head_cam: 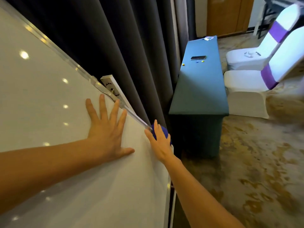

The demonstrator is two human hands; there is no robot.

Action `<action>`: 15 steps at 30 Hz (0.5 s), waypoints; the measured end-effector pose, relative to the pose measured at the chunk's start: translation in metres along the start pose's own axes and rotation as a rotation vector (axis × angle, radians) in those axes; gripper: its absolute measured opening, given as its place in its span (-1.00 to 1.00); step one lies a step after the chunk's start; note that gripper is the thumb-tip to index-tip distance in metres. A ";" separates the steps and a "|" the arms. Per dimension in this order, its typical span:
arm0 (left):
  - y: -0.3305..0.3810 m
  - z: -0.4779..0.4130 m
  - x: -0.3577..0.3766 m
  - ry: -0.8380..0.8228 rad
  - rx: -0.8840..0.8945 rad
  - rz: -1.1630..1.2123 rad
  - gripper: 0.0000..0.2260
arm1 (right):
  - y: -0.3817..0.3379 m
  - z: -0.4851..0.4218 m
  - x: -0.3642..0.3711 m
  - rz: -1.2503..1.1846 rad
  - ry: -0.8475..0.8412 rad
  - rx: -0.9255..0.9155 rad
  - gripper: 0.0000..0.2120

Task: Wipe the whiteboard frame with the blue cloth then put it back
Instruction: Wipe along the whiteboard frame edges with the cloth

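Note:
The whiteboard [49,99] fills the left of the head view, its silver frame [69,59] running diagonally down to a corner by my hands. My left hand [107,129] lies flat on the board surface, fingers spread, holding nothing. My right hand [160,143] presses the blue cloth [163,131] against the frame's corner; most of the cloth is hidden under my fingers. A white bracket [113,87] sticks out behind the frame above my left hand.
Dark grey curtains [125,46] hang right behind the board. A table with a teal cover [199,89] stands to the right, holding a phone [198,57] and small magnets. Two white covered chairs [246,89] with purple bands stand beyond it. Patterned carpet [256,170] covers the floor.

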State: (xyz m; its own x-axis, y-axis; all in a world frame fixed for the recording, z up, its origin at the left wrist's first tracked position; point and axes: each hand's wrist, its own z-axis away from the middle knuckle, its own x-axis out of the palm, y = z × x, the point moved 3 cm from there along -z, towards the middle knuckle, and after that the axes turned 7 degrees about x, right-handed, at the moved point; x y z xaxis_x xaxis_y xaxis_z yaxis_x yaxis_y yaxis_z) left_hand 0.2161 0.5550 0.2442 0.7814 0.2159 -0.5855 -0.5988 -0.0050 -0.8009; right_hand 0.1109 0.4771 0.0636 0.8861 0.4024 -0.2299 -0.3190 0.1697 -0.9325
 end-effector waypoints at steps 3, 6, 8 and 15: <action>0.013 -0.006 0.002 -0.003 -0.010 -0.002 0.13 | -0.037 0.010 0.013 -0.108 -0.038 -0.100 -0.05; 0.015 -0.011 0.006 -0.002 -0.002 -0.010 0.15 | -0.056 0.018 0.029 -0.123 -0.046 -0.296 -0.11; 0.014 -0.011 0.011 -0.010 0.001 -0.034 0.16 | -0.042 0.013 0.027 -0.127 -0.033 -0.281 -0.10; 0.007 -0.016 0.024 -0.035 0.007 -0.090 0.18 | 0.002 -0.012 0.017 -0.104 -0.052 -0.041 -0.26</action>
State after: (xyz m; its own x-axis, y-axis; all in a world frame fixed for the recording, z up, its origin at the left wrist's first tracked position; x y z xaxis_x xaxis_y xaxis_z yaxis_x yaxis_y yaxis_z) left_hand 0.2336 0.5447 0.2224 0.8255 0.2491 -0.5064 -0.5278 0.0232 -0.8490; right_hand 0.1293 0.4736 0.0540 0.8945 0.4313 -0.1178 -0.2117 0.1764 -0.9613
